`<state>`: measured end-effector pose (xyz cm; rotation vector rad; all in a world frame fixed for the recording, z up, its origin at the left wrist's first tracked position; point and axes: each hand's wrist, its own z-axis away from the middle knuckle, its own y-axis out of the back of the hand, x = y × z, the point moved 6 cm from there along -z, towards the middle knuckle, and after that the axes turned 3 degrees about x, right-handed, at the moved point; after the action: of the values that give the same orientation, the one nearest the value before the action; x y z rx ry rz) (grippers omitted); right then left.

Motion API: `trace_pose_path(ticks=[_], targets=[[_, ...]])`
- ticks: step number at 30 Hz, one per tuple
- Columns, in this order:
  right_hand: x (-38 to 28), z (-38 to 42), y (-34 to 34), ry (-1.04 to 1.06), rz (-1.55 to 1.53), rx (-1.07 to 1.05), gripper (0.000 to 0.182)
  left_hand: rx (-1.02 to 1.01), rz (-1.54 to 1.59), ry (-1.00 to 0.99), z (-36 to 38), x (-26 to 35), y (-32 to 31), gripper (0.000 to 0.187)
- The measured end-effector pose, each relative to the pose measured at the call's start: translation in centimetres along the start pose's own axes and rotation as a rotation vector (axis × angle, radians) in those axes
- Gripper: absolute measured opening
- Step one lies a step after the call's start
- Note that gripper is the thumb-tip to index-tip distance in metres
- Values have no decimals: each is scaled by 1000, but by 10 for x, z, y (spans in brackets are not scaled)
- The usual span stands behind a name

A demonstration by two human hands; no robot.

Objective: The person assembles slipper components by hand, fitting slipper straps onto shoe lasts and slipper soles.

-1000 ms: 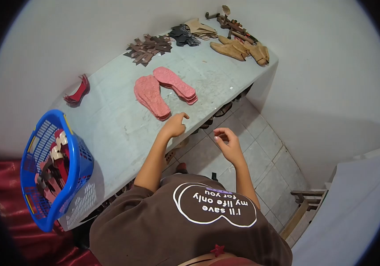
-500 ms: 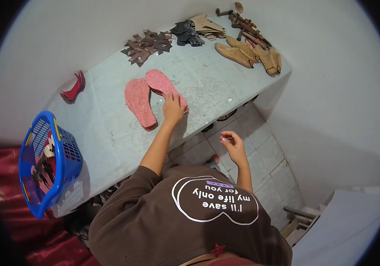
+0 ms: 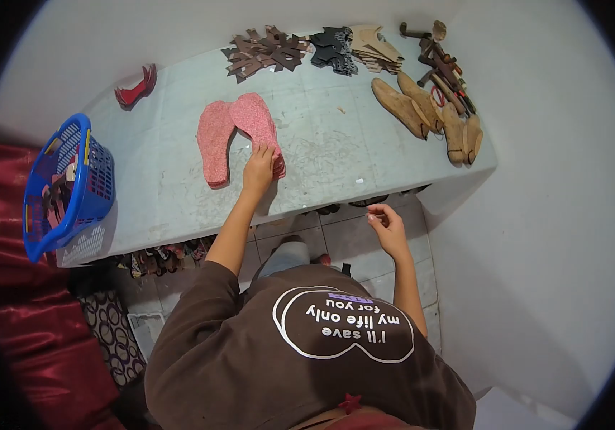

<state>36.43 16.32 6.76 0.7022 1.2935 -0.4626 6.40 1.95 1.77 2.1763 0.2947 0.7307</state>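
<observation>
Two stacks of pink speckled shoe insoles lie side by side on the table, their wide ends touching and their narrow ends apart. My left hand point(image 3: 259, 169) grips the narrow end of the right insole stack point(image 3: 251, 115), fingers over its top and edge. The left insole stack point(image 3: 214, 143) lies untouched beside it. My right hand point(image 3: 388, 228) hangs in the air in front of the table edge, its fingers loosely bent and apart, with nothing visible in it.
On the table point(image 3: 307, 179) are brown cut pieces point(image 3: 264, 54), black pieces point(image 3: 332, 50), beige pieces point(image 3: 377, 50), wooden shoe lasts point(image 3: 401, 107), hand tools point(image 3: 442, 68) and red pieces point(image 3: 135, 87). A blue basket point(image 3: 96, 168) stands at the left end. Footwear point(image 3: 164, 259) shows underneath.
The whole view has turned and shifted, so the table sits higher and straighter. My left hand stays on the right insole stack; my right hand still hangs free.
</observation>
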Motion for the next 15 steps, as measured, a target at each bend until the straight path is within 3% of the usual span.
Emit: trace_pose_path(ticks=[2, 4, 7, 11, 13, 15], targets=[[0, -15, -7, -1, 1, -56, 21, 61, 69, 37, -9, 0, 7, 24], [-5, -29, -16, 5, 9, -95, 22, -8, 81, 241, -20, 3, 24, 16], [-18, -49, -27, 9, 40, -153, 22, 114, -104, 172, -37, 8, 38, 14], [-35, -74, -29, 36, 90, -217, 23, 283, -121, 135, -72, 19, 61, 15], [-35, -88, -26, 60, 126, -223, 23, 369, -122, 262, -91, 9, 70, 16], [-34, -101, -18, 63, 151, -212, 23, 397, -89, 264, -110, 18, 82, 18]])
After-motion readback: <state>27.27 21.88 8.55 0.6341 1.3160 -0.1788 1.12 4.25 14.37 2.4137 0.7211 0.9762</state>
